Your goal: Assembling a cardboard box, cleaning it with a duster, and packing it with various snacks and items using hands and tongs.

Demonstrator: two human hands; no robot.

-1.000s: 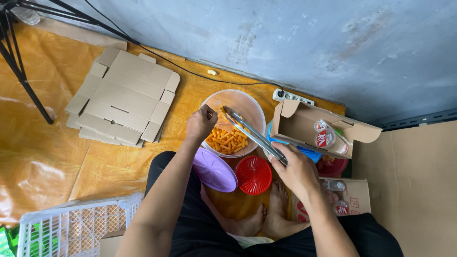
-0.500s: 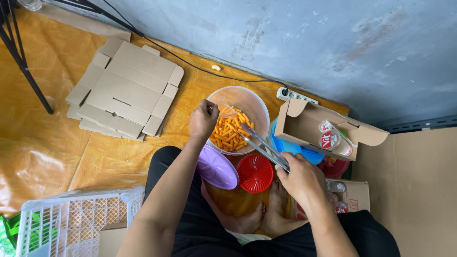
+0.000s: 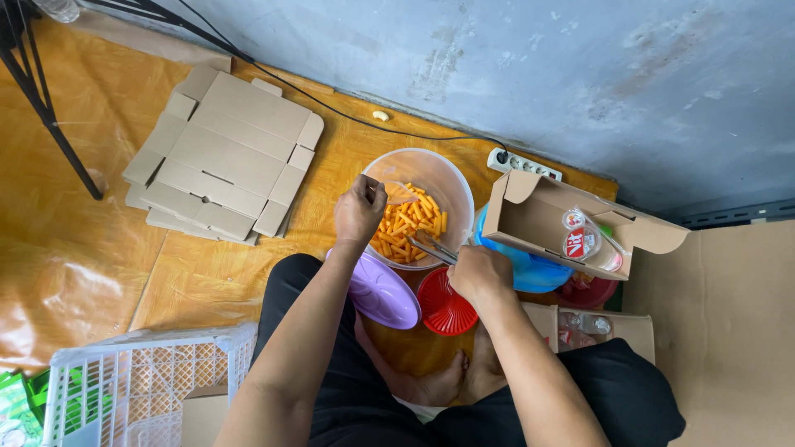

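Your clear plastic tub (image 3: 451, 178) stood upright on the floor, holding orange snack sticks (image 3: 406, 232). Your metal tongs (image 3: 432, 247) reached in over its near rim, tips among them.

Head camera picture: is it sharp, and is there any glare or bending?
Head view: mostly sharp, in soft even light; glare on the wrinkled orange floor sheet; the wide lens bends the edges; the tongs in the right hand look slightly blurred.

- Snack sticks (image 3: 410, 228) lie in the tub (image 3: 451, 178)
- Flattened cartons (image 3: 224, 153) lie left of the tub
- Open box (image 3: 538, 219) right of it
- Lid (image 3: 385, 291) and basket (image 3: 445, 302) sit before it
- Crate (image 3: 132, 385) lies near left
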